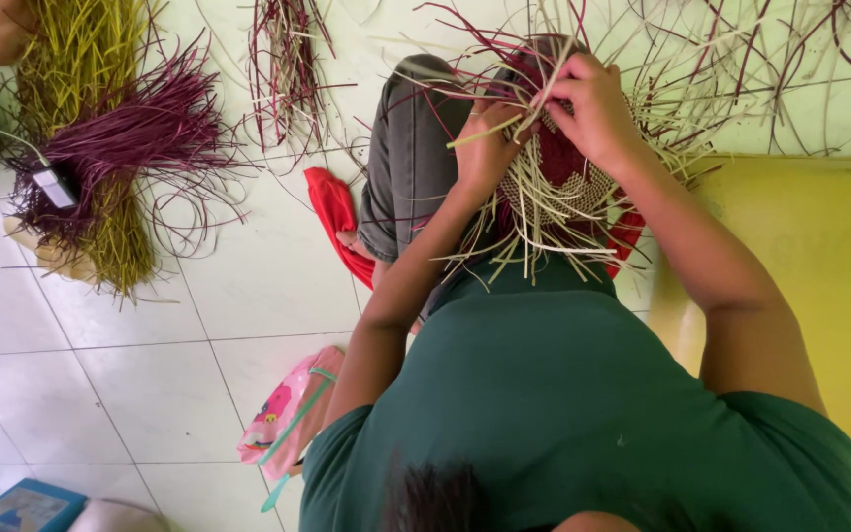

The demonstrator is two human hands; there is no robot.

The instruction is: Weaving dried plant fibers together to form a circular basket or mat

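A half-woven piece of dark red and cream strips (568,182) rests on my lap, with loose strip ends sticking out all round it. My left hand (490,148) grips the near edge of the weave and pinches a pale green strip (485,131). My right hand (598,108) is closed on strips at the top of the piece, fingers curled over the dark red ones. Both hands touch the weave and sit close together above my grey trouser leg (411,158).
A thick bundle of purple and yellow-green strips (100,138) lies on the white tiled floor at the left, and a smaller reddish bundle (288,59) lies behind it. A red cloth (332,212), a pink bag (288,414), a blue box (22,507) and a yellow seat (819,276) surround me.
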